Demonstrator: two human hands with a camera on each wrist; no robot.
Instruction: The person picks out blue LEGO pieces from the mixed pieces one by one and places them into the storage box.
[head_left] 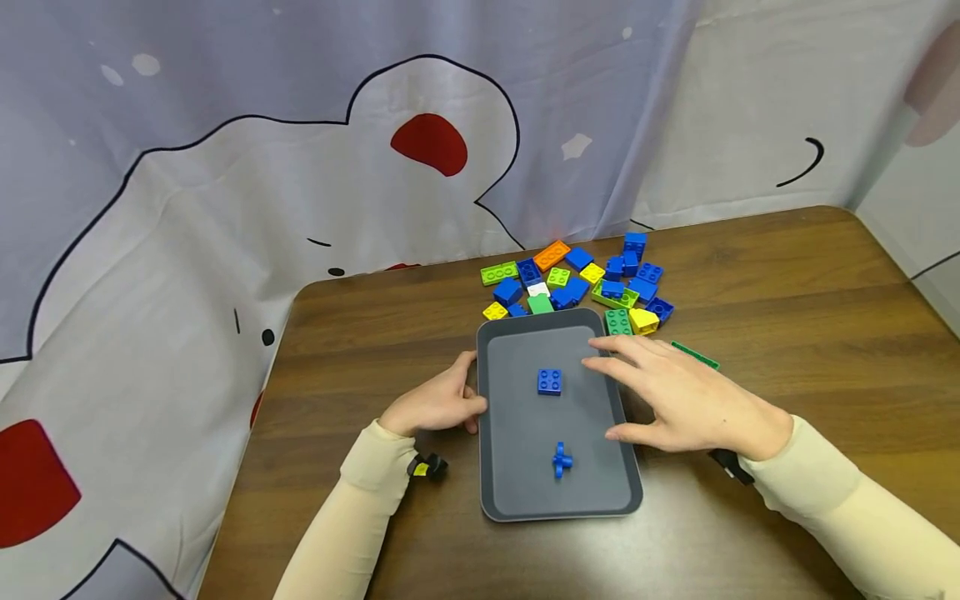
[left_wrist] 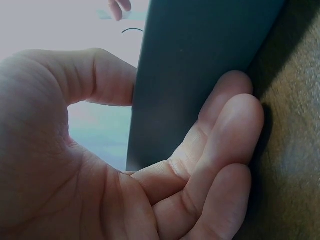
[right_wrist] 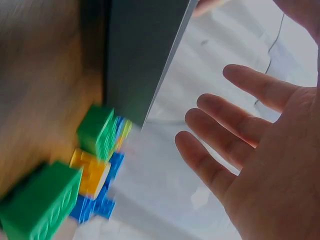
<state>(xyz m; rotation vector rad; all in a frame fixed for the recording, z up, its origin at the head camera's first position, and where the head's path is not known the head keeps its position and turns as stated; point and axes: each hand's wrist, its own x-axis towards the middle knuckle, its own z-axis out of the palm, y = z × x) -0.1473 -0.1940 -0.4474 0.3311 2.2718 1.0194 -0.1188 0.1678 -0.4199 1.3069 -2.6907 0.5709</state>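
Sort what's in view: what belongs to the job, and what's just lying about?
Probably the job:
- gray tray, held by the left hand
- blue brick and small blue piece inside

Seemingly lying about:
- loose bricks beyond the tray
- green strip near the right hand

I'm indoors, at what looks like a play corner in a home, though I can't tell whether it is a lived-in room or just a space screened with cloth. Before me is a wood-grain table (head_left: pixel 337 342) with rounded corners, its far side close against a cartoon-print curtain (head_left: pixel 225 200) (lavender and white, with bold black outlines and red patches). More pale printed cloth (head_left: pixel 918 225) covers the side at my right. The toy building bricks (head_left: pixel 577 287), scattered just beyond my grey rectangular tray (head_left: pixel 517 433), make it feel like a playroom.
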